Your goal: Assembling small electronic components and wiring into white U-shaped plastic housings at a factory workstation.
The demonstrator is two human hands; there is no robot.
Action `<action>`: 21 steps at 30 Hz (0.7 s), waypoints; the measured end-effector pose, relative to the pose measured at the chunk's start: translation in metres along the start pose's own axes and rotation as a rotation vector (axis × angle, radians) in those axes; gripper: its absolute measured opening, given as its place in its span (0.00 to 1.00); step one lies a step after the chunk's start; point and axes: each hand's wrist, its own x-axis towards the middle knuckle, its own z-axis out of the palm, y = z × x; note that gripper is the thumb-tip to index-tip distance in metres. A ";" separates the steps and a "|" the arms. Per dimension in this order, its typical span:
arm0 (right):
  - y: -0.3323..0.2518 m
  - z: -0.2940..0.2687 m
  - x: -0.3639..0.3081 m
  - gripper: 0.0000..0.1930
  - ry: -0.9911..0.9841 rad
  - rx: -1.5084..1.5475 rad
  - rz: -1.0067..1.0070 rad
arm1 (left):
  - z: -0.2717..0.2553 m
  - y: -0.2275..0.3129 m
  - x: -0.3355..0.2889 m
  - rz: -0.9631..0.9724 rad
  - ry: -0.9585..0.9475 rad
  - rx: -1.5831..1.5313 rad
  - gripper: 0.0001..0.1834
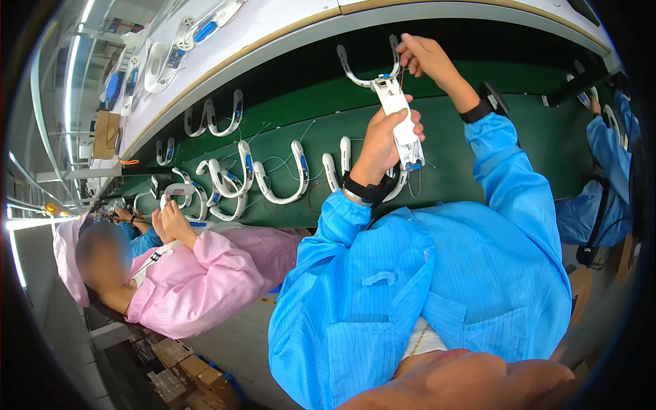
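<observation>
My left hand (387, 140) is wrapped around the long white plastic body of a device (393, 100). A white U-shaped frame (352, 76) with dark inner faces spreads from its far end. Blue parts and thin wires show at the body's near end. My right hand (425, 56) is beside the right tip of the frame, with its fingers bent and pinched together. A thin red wire (402, 80) runs below those fingers; whether they grip it or the frame tip is too small to tell.
Several white U-shaped frames (277, 198) with loose wires lie along the green work surface (471, 160). A white shelf (273, 34) with more parts runs above it. To my left a person in pink (198, 280) works; a person in blue (608, 171) is at the right.
</observation>
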 end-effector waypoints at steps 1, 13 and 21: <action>0.014 -0.005 -0.007 0.26 -0.002 0.003 0.000 | -0.003 0.002 0.002 0.001 0.003 0.002 0.18; 0.092 0.031 -0.177 0.28 -0.466 0.697 0.488 | -0.037 0.045 0.021 0.190 0.071 -0.441 0.11; 0.076 -0.037 -0.193 0.18 -0.249 1.020 0.099 | -0.045 0.060 0.019 0.523 0.365 -0.227 0.10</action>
